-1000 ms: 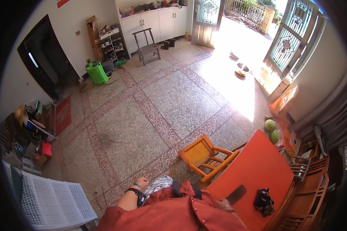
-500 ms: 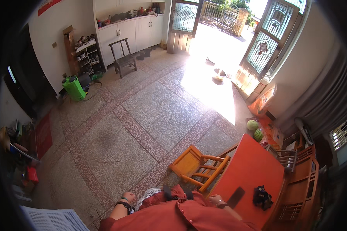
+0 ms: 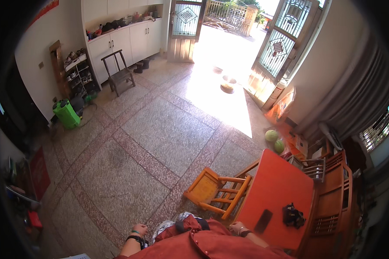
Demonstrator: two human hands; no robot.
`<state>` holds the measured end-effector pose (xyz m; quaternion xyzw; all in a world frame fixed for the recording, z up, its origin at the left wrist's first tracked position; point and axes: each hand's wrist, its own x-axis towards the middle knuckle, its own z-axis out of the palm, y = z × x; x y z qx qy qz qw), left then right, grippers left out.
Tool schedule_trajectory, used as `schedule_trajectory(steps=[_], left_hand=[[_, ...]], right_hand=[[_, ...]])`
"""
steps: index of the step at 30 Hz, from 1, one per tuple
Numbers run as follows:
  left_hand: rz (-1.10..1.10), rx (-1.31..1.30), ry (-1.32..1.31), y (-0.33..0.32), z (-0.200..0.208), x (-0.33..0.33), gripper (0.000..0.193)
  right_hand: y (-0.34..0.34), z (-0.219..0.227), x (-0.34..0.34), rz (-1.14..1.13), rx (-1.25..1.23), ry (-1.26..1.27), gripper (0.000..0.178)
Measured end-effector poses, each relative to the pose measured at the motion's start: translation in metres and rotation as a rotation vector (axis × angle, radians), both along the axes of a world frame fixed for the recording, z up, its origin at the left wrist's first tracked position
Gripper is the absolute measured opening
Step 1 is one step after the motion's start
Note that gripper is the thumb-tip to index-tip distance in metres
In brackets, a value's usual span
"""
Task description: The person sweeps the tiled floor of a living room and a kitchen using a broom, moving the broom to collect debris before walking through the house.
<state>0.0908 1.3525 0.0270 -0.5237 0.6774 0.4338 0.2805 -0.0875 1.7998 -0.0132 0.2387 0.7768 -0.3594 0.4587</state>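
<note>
My left hand [image 3: 139, 229] is low in the picture, left of my red shirt, with its fingers curled in and nothing visible in them. A dark band and a thinner greenish one circle that wrist. On the other side of the shirt, my right hand [image 3: 235, 228] is by the near left edge of the red table [image 3: 286, 181]. Its fingers look curled, partly out of sight, and I see nothing in them. Closest to it on the tabletop is a flat dark phone-like slab [image 3: 263, 220]. Farther right lies a bundle of black straps [image 3: 293, 215].
An orange wooden chair [image 3: 204, 186] stands against the table's left side, a wooden bench [image 3: 329, 203] along its right. Two watermelons [image 3: 279, 146] rest beyond it. A dark chair [image 3: 120, 77], a green sprayer tank [image 3: 66, 114] and a basin [image 3: 228, 83] by the open doors stand on the floor.
The view has shifted, so the room's things sit farther left and the white perforated panel at lower left has nearly left the picture. My hands stay at my sides.
</note>
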Motion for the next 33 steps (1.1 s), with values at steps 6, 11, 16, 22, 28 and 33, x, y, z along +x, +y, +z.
schedule_trajectory(steps=[6,11,16,22,28,33], left_hand=[[0.054,0.09,0.016,0.016,0.007,-0.005,0.018],[0.067,0.018,0.019,0.013,0.011,-0.016,0.018],[0.092,-0.044,0.211,0.026,-0.001,-0.021,0.018],[0.278,0.054,0.259,0.014,-0.004,-0.022,0.02],[0.278,0.005,0.13,-0.035,-0.034,0.012,0.021],[0.324,0.07,0.015,-0.085,-0.039,0.01,0.02]], right_hand=[[0.005,-0.01,-0.035,0.014,-0.045,0.028,0.02],[-0.008,0.005,-0.058,-0.053,-0.146,-0.003,0.018],[-0.017,0.012,-0.074,0.108,-0.125,0.001,0.02],[-0.052,0.029,-0.103,0.228,-0.116,-0.063,0.021],[-0.106,0.005,-0.142,0.176,-0.204,0.018,0.016],[-0.162,-0.003,-0.166,0.249,-0.109,0.064,0.018]])
